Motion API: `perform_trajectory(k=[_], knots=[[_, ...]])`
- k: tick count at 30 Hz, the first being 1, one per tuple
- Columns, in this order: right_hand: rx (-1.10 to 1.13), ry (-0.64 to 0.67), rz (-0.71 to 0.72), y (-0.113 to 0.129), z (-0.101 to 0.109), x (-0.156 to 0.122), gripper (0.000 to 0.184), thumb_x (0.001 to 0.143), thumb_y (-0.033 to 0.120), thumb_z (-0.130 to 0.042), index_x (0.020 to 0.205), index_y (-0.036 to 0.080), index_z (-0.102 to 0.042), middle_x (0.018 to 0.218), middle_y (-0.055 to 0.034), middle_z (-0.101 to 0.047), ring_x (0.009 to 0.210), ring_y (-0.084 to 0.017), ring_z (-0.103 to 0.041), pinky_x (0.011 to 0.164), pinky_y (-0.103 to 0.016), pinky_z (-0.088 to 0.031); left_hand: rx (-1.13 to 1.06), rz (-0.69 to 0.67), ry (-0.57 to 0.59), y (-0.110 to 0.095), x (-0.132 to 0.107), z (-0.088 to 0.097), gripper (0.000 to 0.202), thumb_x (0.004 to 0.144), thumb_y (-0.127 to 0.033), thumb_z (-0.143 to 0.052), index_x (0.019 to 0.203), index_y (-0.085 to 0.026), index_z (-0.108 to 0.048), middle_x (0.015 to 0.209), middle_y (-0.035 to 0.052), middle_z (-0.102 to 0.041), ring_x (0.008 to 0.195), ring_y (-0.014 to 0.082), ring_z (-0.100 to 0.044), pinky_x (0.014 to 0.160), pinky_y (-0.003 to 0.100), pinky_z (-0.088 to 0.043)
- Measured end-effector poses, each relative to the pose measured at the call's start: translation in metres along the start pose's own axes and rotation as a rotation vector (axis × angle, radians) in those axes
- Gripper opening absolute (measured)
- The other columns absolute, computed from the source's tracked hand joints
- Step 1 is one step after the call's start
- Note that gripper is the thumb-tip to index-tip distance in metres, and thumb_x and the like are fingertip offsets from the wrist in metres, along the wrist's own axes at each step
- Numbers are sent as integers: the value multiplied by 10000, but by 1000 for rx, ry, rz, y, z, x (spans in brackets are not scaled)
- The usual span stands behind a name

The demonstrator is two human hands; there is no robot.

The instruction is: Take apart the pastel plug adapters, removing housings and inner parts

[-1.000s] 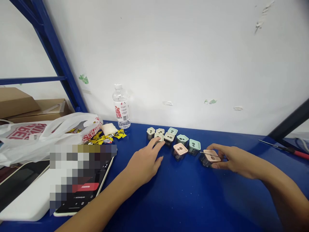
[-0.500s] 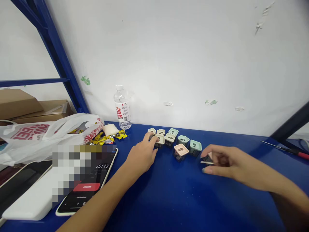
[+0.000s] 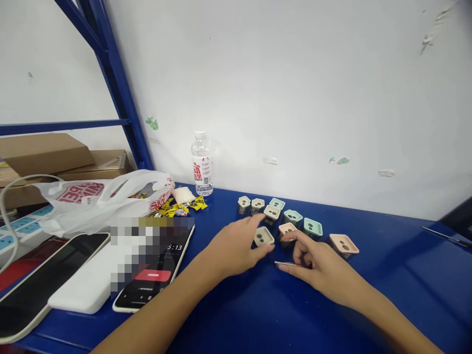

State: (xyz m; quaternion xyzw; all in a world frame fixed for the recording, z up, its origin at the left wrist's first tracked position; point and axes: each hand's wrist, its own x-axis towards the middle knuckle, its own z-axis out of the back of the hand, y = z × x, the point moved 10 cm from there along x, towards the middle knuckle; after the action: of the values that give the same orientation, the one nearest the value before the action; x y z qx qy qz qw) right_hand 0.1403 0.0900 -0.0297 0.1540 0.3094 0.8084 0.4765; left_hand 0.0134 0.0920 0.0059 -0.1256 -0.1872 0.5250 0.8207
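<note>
My left hand (image 3: pixel 239 246) is closed round a beige-green two-hole pencil sharpener (image 3: pixel 263 237), gripped between thumb and fingers. Close by on the right, my right hand (image 3: pixel 317 258) is curled, with a thin pale rod (image 3: pixel 283 263) pinched at the thumb; most of the rod is hidden. A pink sharpener (image 3: pixel 287 229) stands just behind the right fingertips, partly covered. Beyond the hands are cream sharpeners (image 3: pixel 272 212) and mint ones (image 3: pixel 293 217) in a loose cluster. Another pink sharpener (image 3: pixel 343 243) stands apart, right of the right hand.
A water bottle (image 3: pixel 202 169) stands against the wall. Left of it lie yellow wrappers (image 3: pixel 169 208), a white plastic bag (image 3: pixel 110 196), phones (image 3: pixel 155 275) and a white slab (image 3: pixel 88 290). Cardboard boxes (image 3: pixel 44 152) sit behind. A thin dark tool (image 3: pixel 444 236) lies far right.
My left hand has brought the cream sharpener forward, out of the cluster. My right hand has left the separate pink sharpener and moved left with the thin rod. The view has shifted left.
</note>
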Motion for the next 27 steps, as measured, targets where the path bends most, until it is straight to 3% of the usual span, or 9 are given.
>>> perform_trajectory(k=[3, 6, 8, 13, 20, 27], knots=[[-11, 4, 17, 3, -4, 0, 560, 797, 514, -642, 1249, 238, -462, 795, 15, -554, 562, -111, -469, 505, -233, -344, -198, -94, 144, -14, -11, -13, 348, 855, -403, -560, 1153, -222, -572, 1108, 50, -616, 1016, 218, -583, 847, 335, -472], [-53, 16, 82, 11, -10, 1, 381, 765, 510, -682, 1004, 225, -599, 814, 0, -555, 650, -134, -484, 537, -238, -347, -299, -75, 221, -16, -16, -21, 303, 803, -391, -615, 1061, -237, -582, 1065, 25, -627, 1001, 216, -576, 772, 301, -478], [-75, 12, 114, 15, -12, 2, 326, 765, 504, -684, 882, 210, -608, 787, -4, -541, 672, -143, -478, 554, -242, -348, -298, -51, 245, -15, -17, -23, 318, 784, -402, -627, 1047, -232, -569, 1063, 32, -630, 1000, 231, -573, 752, 306, -477], [-96, 31, 101, 17, -19, 1, 281, 804, 454, -651, 799, 188, -558, 736, 2, -521, 629, -130, -455, 544, -238, -336, -156, -100, 276, -21, -21, -19, 287, 842, -370, -561, 1087, -222, -551, 1033, 44, -643, 968, 245, -579, 803, 370, -453], [-119, 73, 117, 24, -28, -3, 251, 846, 419, -599, 812, 184, -516, 766, -8, -549, 645, -140, -481, 554, -246, -338, -40, -139, 291, -26, -25, -13, 324, 843, -387, -550, 1113, -209, -565, 1022, 54, -667, 930, 253, -604, 762, 335, -446], [-100, 78, 173, 23, -35, -7, 154, 829, 305, -581, 803, 190, -482, 740, 4, -545, 608, -134, -463, 535, -250, -326, 10, -213, 265, -34, -23, -14, 328, 787, -404, -623, 1021, -174, -616, 881, 52, -691, 785, 225, -640, 657, 277, -431]])
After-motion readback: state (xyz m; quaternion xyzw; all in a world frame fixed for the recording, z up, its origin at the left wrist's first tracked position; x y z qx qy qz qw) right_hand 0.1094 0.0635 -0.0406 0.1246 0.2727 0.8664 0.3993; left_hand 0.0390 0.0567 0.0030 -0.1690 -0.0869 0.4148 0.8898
